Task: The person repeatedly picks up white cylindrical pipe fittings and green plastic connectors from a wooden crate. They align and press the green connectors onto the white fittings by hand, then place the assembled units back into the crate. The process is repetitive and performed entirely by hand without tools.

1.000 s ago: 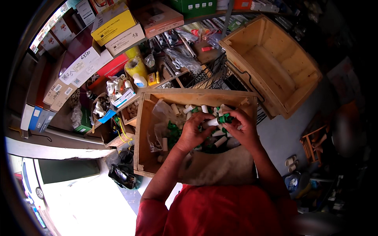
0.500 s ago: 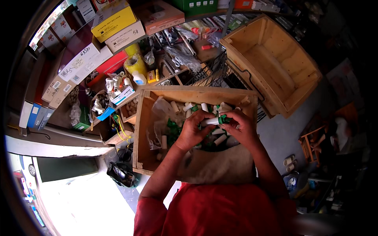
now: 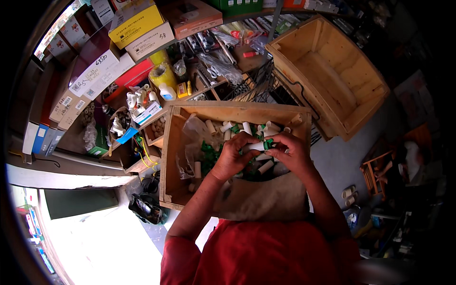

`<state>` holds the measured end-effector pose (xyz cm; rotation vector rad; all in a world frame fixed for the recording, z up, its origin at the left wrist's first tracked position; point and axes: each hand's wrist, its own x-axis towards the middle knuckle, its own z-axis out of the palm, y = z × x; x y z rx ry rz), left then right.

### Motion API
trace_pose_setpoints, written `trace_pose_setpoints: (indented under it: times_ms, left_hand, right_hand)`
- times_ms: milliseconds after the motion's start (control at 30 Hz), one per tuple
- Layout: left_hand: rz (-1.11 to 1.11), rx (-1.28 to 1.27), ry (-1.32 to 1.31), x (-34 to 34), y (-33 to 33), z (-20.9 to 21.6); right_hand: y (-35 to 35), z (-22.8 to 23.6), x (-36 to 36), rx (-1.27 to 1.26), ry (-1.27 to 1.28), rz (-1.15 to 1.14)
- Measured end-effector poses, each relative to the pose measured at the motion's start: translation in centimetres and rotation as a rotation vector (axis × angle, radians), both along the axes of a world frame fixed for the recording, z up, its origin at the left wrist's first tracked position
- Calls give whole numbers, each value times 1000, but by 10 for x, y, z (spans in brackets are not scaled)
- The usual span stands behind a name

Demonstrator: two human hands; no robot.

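Both of my hands meet over a wooden box (image 3: 164, 185) on my lap. My left hand (image 3: 231, 159) is closed around a short white plastic tube (image 3: 254, 147). At the tube's right end sits a green plastic piece (image 3: 268, 144), pinched by the fingers of my right hand (image 3: 290, 151). Whether the green piece is fully seated on the tube I cannot tell. Below them, several loose white tubes (image 3: 265, 166) and green pieces (image 3: 209, 151) lie in the box, with a clear plastic bag (image 3: 190, 145) at its left side. A grey-brown cloth (image 3: 261, 197) covers the near edge.
An open wooden crate (image 3: 327, 71) stands beyond on the right, next to a black wire rack (image 3: 256, 88). Shelves at left hold cartons (image 3: 95, 71), a yellow roll (image 3: 162, 75) and a tray of white fittings (image 3: 141, 102). Slippers (image 3: 350, 194) and a wooden chair (image 3: 375, 173) are at right.
My hands stay nearly in place, still on the tube and green piece. The whole view has shifted very slightly.
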<state>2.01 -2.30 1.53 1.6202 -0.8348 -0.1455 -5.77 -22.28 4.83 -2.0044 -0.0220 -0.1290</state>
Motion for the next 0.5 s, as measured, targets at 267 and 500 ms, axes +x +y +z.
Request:
trace_pose_setpoints:
  times_ms: [267,500]
  left_hand:
    - [-13,17,30,0,0,0]
    - [0,2,58,-2,-1,0]
  right_hand:
    - [0,2,0,-6,49,4]
    - [0,4,2,-14,65,3]
